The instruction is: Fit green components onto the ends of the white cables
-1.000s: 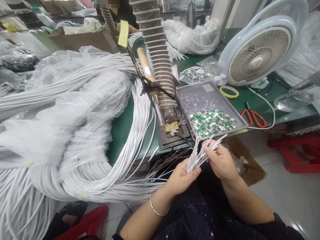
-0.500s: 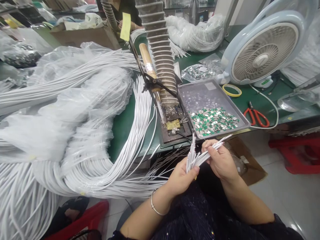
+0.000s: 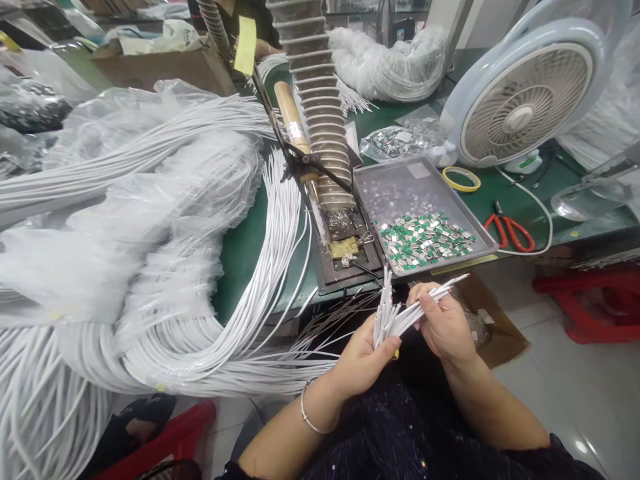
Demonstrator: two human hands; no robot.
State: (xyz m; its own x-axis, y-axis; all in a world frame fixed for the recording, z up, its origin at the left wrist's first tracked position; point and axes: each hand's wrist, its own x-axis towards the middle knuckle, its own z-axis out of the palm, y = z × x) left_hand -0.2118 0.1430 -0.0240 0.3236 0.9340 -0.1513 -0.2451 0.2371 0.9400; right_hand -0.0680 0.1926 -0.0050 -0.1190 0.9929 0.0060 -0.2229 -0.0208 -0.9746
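A bunch of white cables (image 3: pixel 384 313) with bare ends sits in my left hand (image 3: pixel 367 357), whose fingers are wrapped round it below the tips. My right hand (image 3: pixel 443 323) is closed on several cable ends fanned out to the right of that bunch; its fingertips hide part of them. Just beyond both hands is a grey metal tray (image 3: pixel 425 175) holding small green-and-silver connector boards (image 3: pixel 425 240). Left of the tray stands a soldering stand (image 3: pixel 330 275) with a yellow sponge (image 3: pixel 345 248). A soldering iron with a wooden handle (image 3: pixel 287 107) is clamped above it.
Large bundles of white cable (image 3: pixel 165 327) in plastic cover the bench's left side. A ribbed extraction hose (image 3: pixel 317 100) hangs over the soldering stand. On the right are a fan (image 3: pixel 517 120), yellow tape (image 3: pixel 461 179) and red-handled cutters (image 3: pixel 509 230). Another person's hand (image 3: pixel 265 48) shows behind.
The view has shifted slightly. Both hands keep their hold on the cables, and the ends in my right hand reach a little further right.
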